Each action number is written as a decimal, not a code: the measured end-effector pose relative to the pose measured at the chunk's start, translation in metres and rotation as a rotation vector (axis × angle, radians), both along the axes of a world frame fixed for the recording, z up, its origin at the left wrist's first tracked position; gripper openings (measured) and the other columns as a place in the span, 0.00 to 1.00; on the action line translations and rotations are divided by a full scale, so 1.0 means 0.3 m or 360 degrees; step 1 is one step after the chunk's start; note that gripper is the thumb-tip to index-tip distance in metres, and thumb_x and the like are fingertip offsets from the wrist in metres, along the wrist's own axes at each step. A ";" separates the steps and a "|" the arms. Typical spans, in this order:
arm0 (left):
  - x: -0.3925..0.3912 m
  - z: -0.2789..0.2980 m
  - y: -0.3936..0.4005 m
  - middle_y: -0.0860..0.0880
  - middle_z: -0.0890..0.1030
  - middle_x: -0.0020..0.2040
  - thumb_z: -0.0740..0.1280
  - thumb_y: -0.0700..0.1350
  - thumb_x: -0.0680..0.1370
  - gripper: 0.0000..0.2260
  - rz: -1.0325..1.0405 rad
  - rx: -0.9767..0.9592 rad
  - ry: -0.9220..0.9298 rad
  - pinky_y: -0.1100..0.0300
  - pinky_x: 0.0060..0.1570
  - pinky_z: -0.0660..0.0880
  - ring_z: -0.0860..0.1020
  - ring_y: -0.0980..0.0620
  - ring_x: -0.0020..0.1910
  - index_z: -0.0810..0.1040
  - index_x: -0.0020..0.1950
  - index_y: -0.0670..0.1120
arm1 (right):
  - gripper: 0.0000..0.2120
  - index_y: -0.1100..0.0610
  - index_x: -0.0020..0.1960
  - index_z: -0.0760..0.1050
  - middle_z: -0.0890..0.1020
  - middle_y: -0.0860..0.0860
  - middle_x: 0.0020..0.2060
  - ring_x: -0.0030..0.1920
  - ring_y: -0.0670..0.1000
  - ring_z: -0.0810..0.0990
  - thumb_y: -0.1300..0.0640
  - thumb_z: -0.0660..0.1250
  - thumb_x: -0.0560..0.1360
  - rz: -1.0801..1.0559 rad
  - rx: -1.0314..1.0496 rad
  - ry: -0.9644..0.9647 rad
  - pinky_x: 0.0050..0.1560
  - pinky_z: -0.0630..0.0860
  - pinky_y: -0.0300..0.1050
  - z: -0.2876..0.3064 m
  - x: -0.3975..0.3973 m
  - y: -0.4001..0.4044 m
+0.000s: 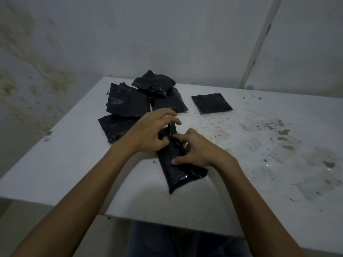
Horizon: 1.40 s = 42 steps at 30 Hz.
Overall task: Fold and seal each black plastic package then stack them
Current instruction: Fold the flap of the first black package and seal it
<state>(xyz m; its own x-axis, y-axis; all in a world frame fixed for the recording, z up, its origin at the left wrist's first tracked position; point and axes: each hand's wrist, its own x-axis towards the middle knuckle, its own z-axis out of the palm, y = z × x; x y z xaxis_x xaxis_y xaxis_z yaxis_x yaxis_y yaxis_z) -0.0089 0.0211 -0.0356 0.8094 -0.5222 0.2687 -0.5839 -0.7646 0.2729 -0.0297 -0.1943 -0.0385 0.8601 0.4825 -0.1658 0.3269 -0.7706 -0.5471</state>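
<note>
At the middle of the white table point(241, 182), just toward six o'clock from its centre, lies one long black plastic package point(178, 173), running from about eleven o'clock down to five o'clock, and both hands are on it. The left hand point(150, 132) sits at its far, eleven o'clock end, thumb and curled first finger pinching a raised strip of the plastic while the other fingers spread out above it. The right hand point(196, 149) comes in from four o'clock, its forefinger pressing a crease near the package's middle and its thumb laid flat on the nearer half; whether its other fingers curl round the plastic cannot be told, since they are hidden behind the fold. Six black packages are in sight altogether. Four of them make a loose heap point(141, 101) toward eleven and twelve o'clock from the hands: a crumpled one on top at the far edge, a large flat one to its left, a third partly under the top one on the right, and a fourth nearest the left hand, partly covered by that wrist. One square package point(212, 103) lies flat by itself at one o'clock, well apart from the heap and from the hands. Stains and dark specks mark the table's surface from two to four o'clock, and a pale pipe point(258, 43) rises against the wall point(167, 34) at one o'clock.
</note>
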 end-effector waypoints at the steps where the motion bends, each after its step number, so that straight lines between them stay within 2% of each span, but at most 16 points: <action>1: 0.011 0.004 -0.003 0.53 0.73 0.73 0.66 0.52 0.70 0.27 -0.0069 0.0112 0.0072 0.52 0.72 0.62 0.68 0.53 0.75 0.76 0.70 0.53 | 0.40 0.46 0.78 0.65 0.66 0.48 0.59 0.55 0.49 0.73 0.44 0.78 0.71 0.0023 -0.0028 0.0002 0.59 0.73 0.46 0.007 0.001 0.002; 2: 0.020 0.000 -0.003 0.54 0.73 0.74 0.64 0.54 0.70 0.28 -0.0094 0.0204 0.0134 0.50 0.77 0.58 0.67 0.54 0.76 0.76 0.71 0.53 | 0.39 0.46 0.78 0.66 0.66 0.48 0.59 0.56 0.50 0.72 0.44 0.78 0.71 0.0039 -0.0051 0.0011 0.59 0.74 0.47 0.017 0.002 0.003; 5: 0.014 -0.022 0.013 0.56 0.79 0.64 0.60 0.59 0.71 0.27 -0.0047 0.0287 0.0173 0.43 0.80 0.54 0.76 0.54 0.66 0.78 0.69 0.52 | 0.38 0.44 0.78 0.66 0.66 0.49 0.60 0.58 0.51 0.73 0.47 0.78 0.72 0.0039 -0.0116 0.0047 0.58 0.73 0.46 0.045 0.011 -0.001; 7: 0.003 -0.041 0.038 0.52 0.78 0.66 0.59 0.63 0.72 0.30 0.0036 0.0273 0.0191 0.44 0.81 0.47 0.74 0.53 0.70 0.78 0.69 0.51 | 0.38 0.45 0.79 0.65 0.67 0.49 0.60 0.58 0.52 0.73 0.49 0.76 0.73 0.0042 -0.0161 0.0028 0.57 0.73 0.46 0.055 0.018 0.002; 8: -0.007 -0.050 0.049 0.50 0.78 0.67 0.58 0.65 0.73 0.31 0.0084 0.0270 0.0181 0.44 0.82 0.48 0.72 0.52 0.71 0.78 0.69 0.51 | 0.36 0.45 0.79 0.65 0.67 0.49 0.59 0.58 0.52 0.73 0.51 0.75 0.74 0.0056 -0.0167 0.0010 0.58 0.75 0.46 0.060 0.018 0.007; 9: -0.021 -0.059 0.058 0.49 0.78 0.66 0.58 0.66 0.73 0.31 0.0139 0.0248 0.0164 0.44 0.81 0.54 0.72 0.51 0.70 0.79 0.69 0.51 | 0.33 0.46 0.78 0.67 0.67 0.49 0.59 0.57 0.52 0.73 0.53 0.74 0.75 0.0070 -0.0163 -0.0012 0.58 0.76 0.48 0.061 0.017 0.013; 11: -0.061 -0.079 0.067 0.51 0.78 0.59 0.58 0.67 0.75 0.30 0.0261 0.0181 0.0093 0.49 0.68 0.72 0.75 0.51 0.60 0.80 0.68 0.51 | 0.28 0.46 0.75 0.72 0.68 0.48 0.58 0.57 0.51 0.74 0.55 0.71 0.76 0.0082 -0.0169 -0.0077 0.59 0.77 0.51 0.060 0.012 0.023; 12: -0.084 -0.092 0.069 0.52 0.78 0.57 0.58 0.68 0.76 0.30 0.0324 0.0168 0.0021 0.52 0.61 0.75 0.76 0.52 0.55 0.80 0.68 0.51 | 0.27 0.45 0.74 0.73 0.69 0.48 0.57 0.57 0.51 0.74 0.55 0.70 0.76 0.0074 -0.0184 -0.0119 0.59 0.77 0.51 0.058 0.008 0.024; 14: -0.132 -0.118 0.065 0.52 0.79 0.56 0.59 0.69 0.78 0.29 0.0470 0.0122 -0.0133 0.55 0.52 0.75 0.78 0.52 0.50 0.81 0.68 0.51 | 0.25 0.45 0.73 0.74 0.70 0.47 0.58 0.58 0.50 0.73 0.55 0.70 0.77 0.0033 -0.0209 -0.0203 0.60 0.76 0.51 0.049 0.002 0.022; 19: -0.228 -0.180 0.018 0.49 0.80 0.65 0.62 0.63 0.82 0.24 0.0791 0.0052 -0.0217 0.53 0.46 0.80 0.82 0.48 0.57 0.82 0.69 0.49 | 0.18 0.49 0.68 0.78 0.74 0.48 0.57 0.57 0.50 0.75 0.52 0.70 0.78 -0.0100 -0.0187 -0.0434 0.56 0.76 0.47 0.014 -0.021 0.002; 25: -0.260 -0.200 -0.003 0.48 0.81 0.67 0.58 0.62 0.82 0.24 0.0891 0.0194 -0.0262 0.55 0.33 0.78 0.85 0.47 0.51 0.82 0.68 0.50 | 0.16 0.55 0.61 0.81 0.75 0.49 0.52 0.54 0.50 0.74 0.47 0.71 0.78 -0.0337 -0.0116 -0.0548 0.52 0.73 0.44 -0.036 -0.055 -0.022; 29: -0.277 -0.197 -0.018 0.45 0.80 0.68 0.60 0.61 0.83 0.22 0.0945 0.0205 -0.0244 0.53 0.33 0.77 0.85 0.42 0.45 0.80 0.70 0.52 | 0.17 0.58 0.59 0.81 0.75 0.52 0.54 0.55 0.52 0.74 0.46 0.71 0.79 -0.0458 -0.0092 -0.0592 0.51 0.71 0.43 -0.063 -0.078 -0.016; 31: -0.288 -0.193 -0.023 0.44 0.80 0.68 0.60 0.60 0.83 0.21 0.0949 0.0191 -0.0223 0.52 0.32 0.77 0.85 0.41 0.44 0.81 0.70 0.52 | 0.17 0.58 0.59 0.80 0.75 0.52 0.55 0.55 0.51 0.74 0.46 0.70 0.80 -0.0518 -0.0057 -0.0607 0.52 0.73 0.44 -0.077 -0.095 -0.014; 36: -0.317 -0.189 -0.019 0.45 0.79 0.70 0.60 0.61 0.84 0.21 0.0954 0.0165 -0.0226 0.52 0.37 0.79 0.85 0.43 0.52 0.80 0.71 0.52 | 0.17 0.59 0.63 0.79 0.75 0.52 0.58 0.56 0.51 0.73 0.47 0.63 0.83 -0.0567 -0.0061 -0.0643 0.52 0.75 0.45 -0.108 -0.131 -0.002; 39: -0.335 -0.204 0.001 0.44 0.78 0.71 0.61 0.69 0.79 0.29 0.0897 0.0180 -0.0251 0.50 0.42 0.82 0.83 0.43 0.59 0.79 0.72 0.52 | 0.22 0.57 0.69 0.76 0.71 0.54 0.67 0.63 0.52 0.72 0.44 0.62 0.83 -0.0569 -0.0026 -0.0606 0.60 0.73 0.45 -0.127 -0.162 -0.004; 42: -0.343 -0.216 0.017 0.44 0.79 0.70 0.59 0.73 0.77 0.34 0.0851 0.0158 -0.0265 0.50 0.43 0.81 0.80 0.44 0.62 0.79 0.72 0.52 | 0.28 0.54 0.78 0.68 0.63 0.55 0.78 0.73 0.55 0.65 0.40 0.58 0.83 -0.0564 -0.0129 -0.0612 0.71 0.65 0.50 -0.161 -0.197 -0.008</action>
<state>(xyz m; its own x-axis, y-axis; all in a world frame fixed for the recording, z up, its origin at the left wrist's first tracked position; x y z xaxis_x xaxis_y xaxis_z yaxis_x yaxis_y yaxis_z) -0.1119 0.0261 -0.1005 0.9191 -0.0804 0.3858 -0.1371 -0.9830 0.1219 -0.0888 -0.1968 -0.0868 0.9741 0.1501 0.1691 0.2042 -0.9051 -0.3730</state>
